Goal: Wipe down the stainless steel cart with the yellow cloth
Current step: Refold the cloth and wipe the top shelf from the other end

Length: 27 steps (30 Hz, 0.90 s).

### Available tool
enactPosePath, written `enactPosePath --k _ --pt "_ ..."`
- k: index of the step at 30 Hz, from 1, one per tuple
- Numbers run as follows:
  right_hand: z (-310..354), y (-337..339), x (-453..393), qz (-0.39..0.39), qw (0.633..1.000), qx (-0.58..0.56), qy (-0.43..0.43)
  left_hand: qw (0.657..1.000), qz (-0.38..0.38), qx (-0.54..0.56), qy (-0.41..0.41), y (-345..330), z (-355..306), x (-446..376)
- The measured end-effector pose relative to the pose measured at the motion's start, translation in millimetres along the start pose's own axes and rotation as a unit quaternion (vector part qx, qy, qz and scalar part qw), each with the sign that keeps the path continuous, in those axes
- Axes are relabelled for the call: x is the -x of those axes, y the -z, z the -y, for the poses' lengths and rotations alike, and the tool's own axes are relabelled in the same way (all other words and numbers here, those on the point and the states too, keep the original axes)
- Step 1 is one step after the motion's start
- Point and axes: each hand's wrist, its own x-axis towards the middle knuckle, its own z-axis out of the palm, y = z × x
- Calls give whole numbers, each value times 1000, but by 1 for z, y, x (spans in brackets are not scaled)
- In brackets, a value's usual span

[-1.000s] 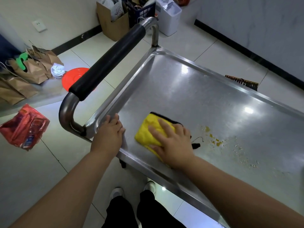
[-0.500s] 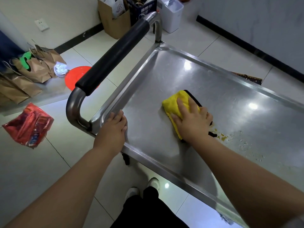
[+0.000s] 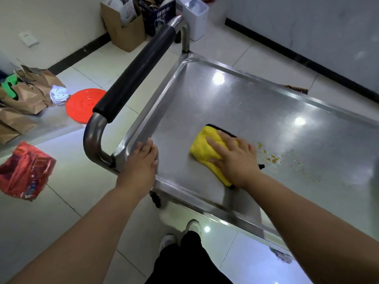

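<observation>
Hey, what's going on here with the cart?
A person is wiping the top of a steel cart. The right hand presses a folded yellow cloth flat on the tray, fingers straight. The left hand grips the near corner rim, likely to steady the cart. Yellowish spills and crumbs lie on the tray just to the right of the cloth, not yet wiped.

Yellow cloth [image 3: 205,152], silver cart [image 3: 235,105], black handle [image 3: 137,72].

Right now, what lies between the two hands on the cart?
Only bare steel tray between the left hand and the cloth under the right hand, head view.
</observation>
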Motion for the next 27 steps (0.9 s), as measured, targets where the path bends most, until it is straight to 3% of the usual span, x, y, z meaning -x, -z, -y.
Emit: enactPosePath --k 2,6,10,15,17,22,25,27 --pt "-9 0 -6 8 994 -31 -109 1000 -3 -9 -3 0 0 1" --pt "11 -1 2 -13 990 -19 -138 999 -15 -47 -11 -1 2 3" --pt "39 -13 35 -67 998 -11 -17 999 -22 -30 -18 1 1 4" --pt "36 -17 58 -47 993 13 105 998 -30 -18 -46 -1 7 6" --pt "25 -14 53 -29 996 23 78 998 -30 -28 -46 -2 8 7" --pt "17 -11 41 -5 988 -24 -154 996 -25 -63 -58 2 8 10" --pt "32 -8 46 -13 984 -31 -175 998 -16 38 -43 3 6 10" --pt "40 -9 54 -10 988 -24 -152 999 -6 -14 -39 5 3 11"
